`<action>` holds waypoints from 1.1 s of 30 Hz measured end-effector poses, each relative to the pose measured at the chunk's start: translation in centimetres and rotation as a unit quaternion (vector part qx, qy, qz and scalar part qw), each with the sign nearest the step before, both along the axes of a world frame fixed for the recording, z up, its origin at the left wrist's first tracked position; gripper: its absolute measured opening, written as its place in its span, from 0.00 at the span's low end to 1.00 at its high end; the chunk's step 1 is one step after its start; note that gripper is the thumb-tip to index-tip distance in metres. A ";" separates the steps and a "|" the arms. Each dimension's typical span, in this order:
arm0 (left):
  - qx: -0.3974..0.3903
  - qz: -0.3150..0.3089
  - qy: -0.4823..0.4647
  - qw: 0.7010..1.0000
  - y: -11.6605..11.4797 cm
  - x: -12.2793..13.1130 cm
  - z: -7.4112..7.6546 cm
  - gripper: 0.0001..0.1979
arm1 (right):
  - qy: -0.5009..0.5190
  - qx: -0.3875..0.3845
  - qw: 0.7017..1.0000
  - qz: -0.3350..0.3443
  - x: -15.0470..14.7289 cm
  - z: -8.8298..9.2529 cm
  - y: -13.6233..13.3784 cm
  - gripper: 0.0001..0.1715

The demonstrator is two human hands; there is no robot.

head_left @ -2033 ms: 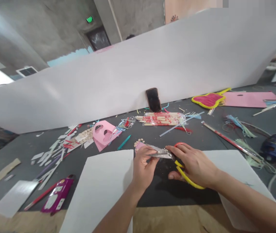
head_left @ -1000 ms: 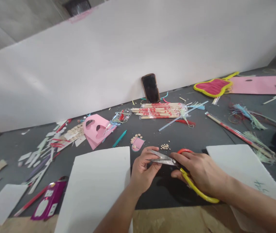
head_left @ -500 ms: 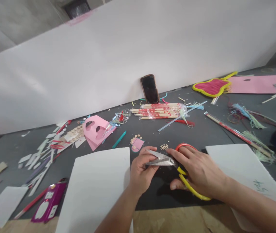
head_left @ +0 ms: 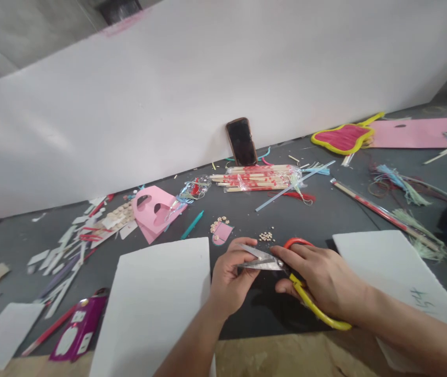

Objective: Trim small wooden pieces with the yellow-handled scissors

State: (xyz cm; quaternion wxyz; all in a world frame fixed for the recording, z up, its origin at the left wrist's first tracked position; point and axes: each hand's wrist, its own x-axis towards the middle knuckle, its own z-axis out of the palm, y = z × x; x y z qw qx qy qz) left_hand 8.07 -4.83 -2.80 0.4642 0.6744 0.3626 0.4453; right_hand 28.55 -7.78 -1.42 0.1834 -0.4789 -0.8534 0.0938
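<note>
My right hand [head_left: 321, 275] grips a pair of scissors [head_left: 268, 264] by its handles, one loop red and the other yellow. Its metal blades point left and stand partly apart. A tiny pale bit shows between them, too small to name. My left hand [head_left: 231, 277] is curled around the blade ends, fingers pinched; whatever it pinches is hidden behind the blades. Just beyond the scissors lies a small pile of pale beads [head_left: 266, 236]. To its left, a pink pocket-shaped cutout [head_left: 222, 233] has more beads along its upper edge.
White foam boards lie at left [head_left: 160, 293] and right [head_left: 388, 267]. A teal pen [head_left: 192, 224], pink mask-like sheet [head_left: 156, 209], packet of wooden sticks [head_left: 257, 179], and leaning phone [head_left: 241, 141] are farther back. A purple box [head_left: 79, 327] lies front left.
The yellow handle has swung slightly down and right in my right hand. My left hand stays by the blades. The view has shifted slightly.
</note>
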 end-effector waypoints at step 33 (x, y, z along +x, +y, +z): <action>0.056 0.052 0.038 0.996 -0.1 0.2 -0.5 0.03 | 0.003 0.016 1.000 -0.020 -0.1 -0.1 0.0 0.33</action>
